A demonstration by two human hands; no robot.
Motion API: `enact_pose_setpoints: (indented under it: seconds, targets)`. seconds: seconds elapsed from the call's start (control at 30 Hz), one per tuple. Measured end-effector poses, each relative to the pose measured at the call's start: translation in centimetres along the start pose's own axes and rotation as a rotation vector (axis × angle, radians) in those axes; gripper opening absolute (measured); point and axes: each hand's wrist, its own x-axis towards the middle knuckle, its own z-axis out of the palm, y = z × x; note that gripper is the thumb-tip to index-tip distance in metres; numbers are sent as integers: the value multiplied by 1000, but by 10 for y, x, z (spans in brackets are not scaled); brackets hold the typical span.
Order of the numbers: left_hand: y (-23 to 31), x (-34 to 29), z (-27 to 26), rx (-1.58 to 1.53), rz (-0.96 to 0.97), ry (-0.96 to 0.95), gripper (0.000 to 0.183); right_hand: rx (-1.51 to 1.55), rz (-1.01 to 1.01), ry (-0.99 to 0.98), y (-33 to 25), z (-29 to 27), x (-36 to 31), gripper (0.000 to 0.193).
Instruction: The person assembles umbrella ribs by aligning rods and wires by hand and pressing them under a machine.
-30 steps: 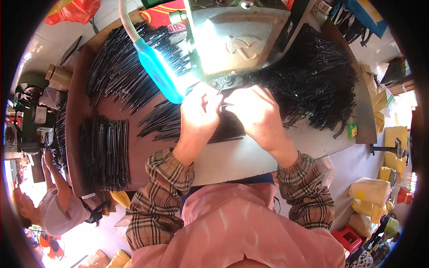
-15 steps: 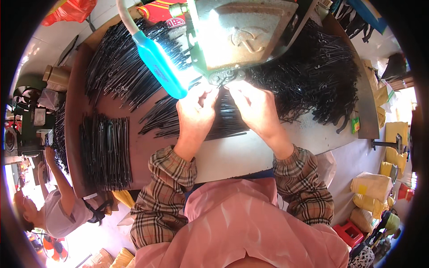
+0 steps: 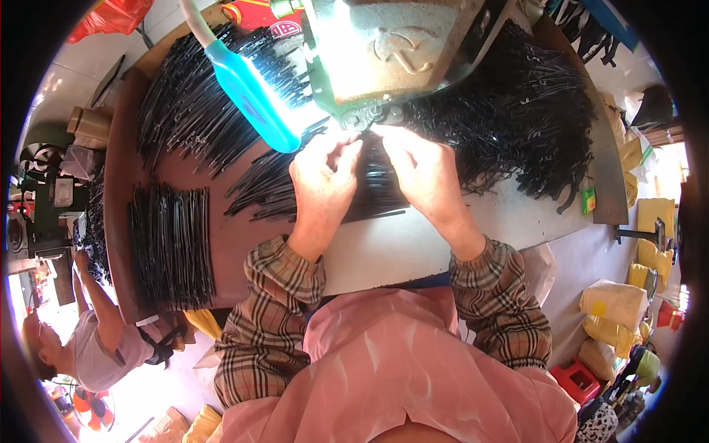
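Just below the round metal parts (image 3: pixel 363 117) of a table-mounted machine (image 3: pixel 402 55), my two hands work close together. My left hand (image 3: pixel 323 181) is closed, thumb against fingers, at the near side of those parts. The fingers of my right hand (image 3: pixel 422 173) pinch together at the same spot from the right. What either hand holds is too small and glare-washed to make out. Thin black rods (image 3: pixel 373 184) lie beneath and between my wrists. A lit blue lamp (image 3: pixel 251 103) hangs over the rods, beside my left hand.
Long black rods (image 3: pixel 185 111) spread over the table's far left, and a neat stack of rods (image 3: pixel 171 247) lies nearer. A tangled black pile (image 3: pixel 517 118) covers the right. A co-worker (image 3: pixel 103 332) sits left. A red stool (image 3: pixel 576 380) and yellow sacks (image 3: pixel 617 306) stand on the right.
The whole view has shifted a little, with the lamp and machine appearing slightly further up and left. Both hands stay at the machine's round parts, their fingers still closed.
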Motion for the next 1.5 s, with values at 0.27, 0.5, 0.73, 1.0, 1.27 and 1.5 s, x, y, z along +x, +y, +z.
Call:
enact_pose_setpoints:
  seconds: [0.27, 0.5, 0.73, 1.0, 1.27, 1.5]
  targets:
    - [4, -4, 3, -38, 14, 5, 16, 34, 95, -18, 2, -3, -2, 19]
    - [4, 3, 2, 26, 100, -13, 20, 81, 125, 7, 13, 1, 2, 12]
    - [7, 20, 6, 119, 196, -2, 21, 143, 79, 62, 19, 2, 16, 10]
    - [18, 23, 8, 503, 508, 76, 15, 157, 85, 61, 24, 2, 18, 10]
    - [24, 23, 5, 655, 589, 20, 19, 272, 222, -54, 24, -7, 20, 14]
    - [24, 27, 7, 609, 683, 29, 21, 243, 207, -49, 22, -10, 22, 13]
